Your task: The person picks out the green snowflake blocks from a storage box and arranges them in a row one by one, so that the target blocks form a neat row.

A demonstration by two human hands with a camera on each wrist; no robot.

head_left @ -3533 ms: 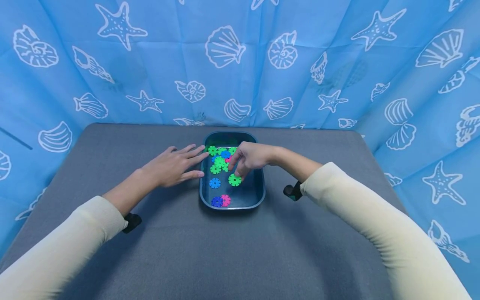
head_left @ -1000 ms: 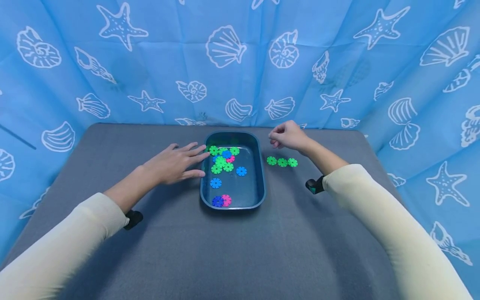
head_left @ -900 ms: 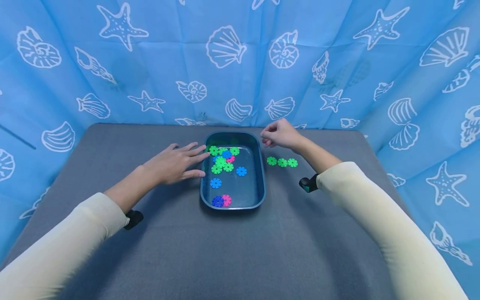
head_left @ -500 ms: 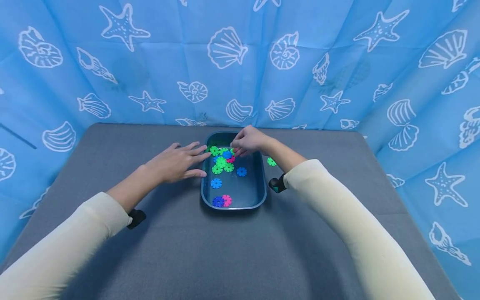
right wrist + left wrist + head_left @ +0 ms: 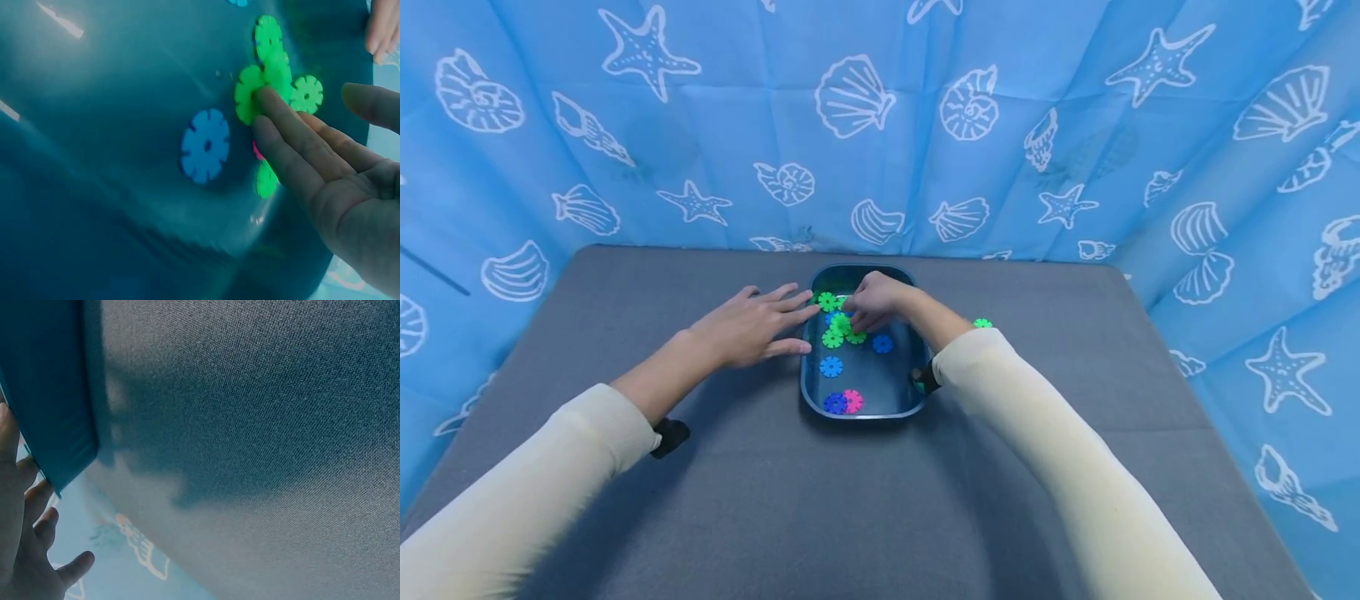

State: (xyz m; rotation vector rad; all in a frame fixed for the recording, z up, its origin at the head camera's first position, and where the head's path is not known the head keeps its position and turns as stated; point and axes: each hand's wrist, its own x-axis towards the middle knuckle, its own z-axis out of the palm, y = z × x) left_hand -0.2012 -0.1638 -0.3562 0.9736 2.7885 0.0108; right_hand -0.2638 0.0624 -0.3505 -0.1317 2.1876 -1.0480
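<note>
My left hand (image 5: 756,329) lies with spread fingers at the left rim of a dark blue tray (image 5: 883,383); the left wrist view shows its fingertips along the tray wall (image 5: 50,394). Inside the tray my right hand (image 5: 883,300) reaches down over a cluster of notched plastic discs. Seen from the right wrist, its fairly straight fingers touch a green disc (image 5: 244,97), the thumb held apart. A light blue disc (image 5: 195,150) lies beside the cluster. Part of the pile is hidden behind the right hand.
Near the tray's front lie a dark blue disc (image 5: 835,403) and a pink disc (image 5: 853,401), overlapping, with a light blue disc (image 5: 831,367) behind. One green disc (image 5: 982,323) shows on the grey tabletop (image 5: 820,517) past the right sleeve. A shell-patterned curtain (image 5: 880,167) hangs behind.
Earlier my right hand took a green disc from the tray; three green discs then lay in a row to its right. Since then it has moved left and down into the pile. The left hand stays.
</note>
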